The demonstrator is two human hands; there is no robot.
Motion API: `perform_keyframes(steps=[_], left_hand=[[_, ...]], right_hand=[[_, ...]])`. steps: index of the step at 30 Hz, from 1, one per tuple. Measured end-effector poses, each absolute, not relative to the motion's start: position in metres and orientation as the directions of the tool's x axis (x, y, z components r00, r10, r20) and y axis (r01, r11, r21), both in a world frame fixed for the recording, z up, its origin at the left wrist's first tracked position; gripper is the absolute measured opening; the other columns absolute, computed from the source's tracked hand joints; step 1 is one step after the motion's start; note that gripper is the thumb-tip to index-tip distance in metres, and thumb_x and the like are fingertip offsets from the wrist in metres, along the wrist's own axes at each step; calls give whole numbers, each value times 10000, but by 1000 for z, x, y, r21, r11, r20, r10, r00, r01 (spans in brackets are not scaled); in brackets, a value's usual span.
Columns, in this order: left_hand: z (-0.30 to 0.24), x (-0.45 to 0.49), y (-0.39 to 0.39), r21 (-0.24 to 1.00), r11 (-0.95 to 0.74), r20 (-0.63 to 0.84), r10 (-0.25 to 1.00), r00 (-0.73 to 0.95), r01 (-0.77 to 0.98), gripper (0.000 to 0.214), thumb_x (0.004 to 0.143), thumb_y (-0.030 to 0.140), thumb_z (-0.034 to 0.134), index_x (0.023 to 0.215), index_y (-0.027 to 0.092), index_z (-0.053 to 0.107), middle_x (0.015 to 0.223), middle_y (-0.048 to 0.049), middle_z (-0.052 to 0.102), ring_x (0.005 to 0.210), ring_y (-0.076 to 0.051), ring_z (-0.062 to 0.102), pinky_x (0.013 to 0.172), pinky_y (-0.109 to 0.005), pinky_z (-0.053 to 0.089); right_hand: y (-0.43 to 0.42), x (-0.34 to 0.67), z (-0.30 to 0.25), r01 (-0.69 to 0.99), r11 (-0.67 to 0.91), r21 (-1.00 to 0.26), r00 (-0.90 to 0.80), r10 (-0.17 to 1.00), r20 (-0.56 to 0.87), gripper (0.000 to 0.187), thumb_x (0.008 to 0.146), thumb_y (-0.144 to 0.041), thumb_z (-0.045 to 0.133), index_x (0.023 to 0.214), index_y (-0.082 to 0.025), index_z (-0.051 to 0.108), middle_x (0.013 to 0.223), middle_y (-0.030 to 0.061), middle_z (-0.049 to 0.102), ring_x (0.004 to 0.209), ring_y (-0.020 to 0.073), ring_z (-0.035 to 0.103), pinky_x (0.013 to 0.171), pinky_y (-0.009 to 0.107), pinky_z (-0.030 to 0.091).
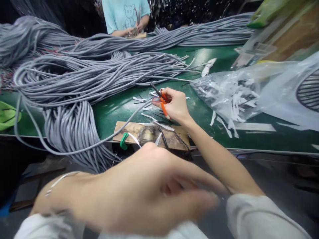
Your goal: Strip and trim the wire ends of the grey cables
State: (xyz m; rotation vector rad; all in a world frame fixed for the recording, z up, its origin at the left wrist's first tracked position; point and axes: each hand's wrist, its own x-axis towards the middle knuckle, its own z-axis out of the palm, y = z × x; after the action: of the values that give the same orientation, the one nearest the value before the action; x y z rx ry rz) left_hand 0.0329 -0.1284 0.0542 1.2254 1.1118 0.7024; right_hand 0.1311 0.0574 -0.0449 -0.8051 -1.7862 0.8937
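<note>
My right hand point(175, 104) is closed around orange-handled pliers point(163, 105) above the green table, their dark jaws pointing up and left. A grey cable point(129, 119) curves up from the left to its fingertips, where thin coloured wires show at its end. Close to the camera, my left hand point(149, 186) reaches across from the left, blurred by motion. Its thumb and index finger stretch to the right, with the other fingers curled; nothing shows between them. Just beyond it lies a wooden board point(122, 128) with a worn metal fixture point(146, 134), partly hidden behind this hand.
Large bundles of grey cable point(99, 71) cover the left and back of the green table point(249, 141). White scraps fill a clear plastic bag point(231, 86) on the right. A co-worker in a light blue shirt point(119, 15) handles something across the table. A green clip point(124, 141) sits by the board.
</note>
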Motion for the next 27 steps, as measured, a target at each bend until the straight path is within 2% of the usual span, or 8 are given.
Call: perform_keyframes(steps=[2,7,12,20,25,27], left_hand=[[47,29,-114,944,283,-329,859,391,172,220,789,236,583,963,179,705,765,-40,702,600,-127,641,510,-179,481],[16,13,-79,938,324,-341,928,154,126,204,791,189,566,921,95,693,733,-69,688,494,-76,597,450,-140,440],[8,6,-70,927,366,-372,925,74,85,142,761,167,605,844,106,704,684,-54,680,446,-62,562,392,-127,386],[8,5,-65,936,350,-352,933,69,40,127,716,204,660,787,110,708,656,-56,673,431,-65,538,369,-138,340],[4,5,-63,941,331,-336,939,71,73,168,720,229,641,810,102,704,661,-60,666,429,-70,528,389,-156,350],[2,5,-63,952,280,-285,958,25,122,192,746,239,603,834,99,702,655,-60,660,422,-74,511,404,-173,360]], right_hand=[[57,132,-45,144,509,-849,-340,831,441,424,574,-524,703,609,-172,470,568,-33,452,548,114,433,545,242,350],[57,131,-48,139,489,-861,-335,841,424,375,594,-485,709,627,-165,515,580,-19,508,568,133,483,586,259,396],[55,130,-46,127,466,-876,-349,847,400,363,592,-477,710,634,-163,533,561,-21,519,533,126,469,567,255,395],[57,129,-46,141,453,-880,-353,854,383,358,585,-465,723,617,-163,534,559,-21,527,535,123,472,552,244,390],[56,129,-47,121,418,-900,-351,866,355,373,565,-472,735,623,-164,533,550,-25,523,522,121,471,542,244,385],[55,128,-44,97,395,-913,-348,873,341,386,542,-475,744,618,-163,531,550,-25,524,523,122,475,538,244,384]])
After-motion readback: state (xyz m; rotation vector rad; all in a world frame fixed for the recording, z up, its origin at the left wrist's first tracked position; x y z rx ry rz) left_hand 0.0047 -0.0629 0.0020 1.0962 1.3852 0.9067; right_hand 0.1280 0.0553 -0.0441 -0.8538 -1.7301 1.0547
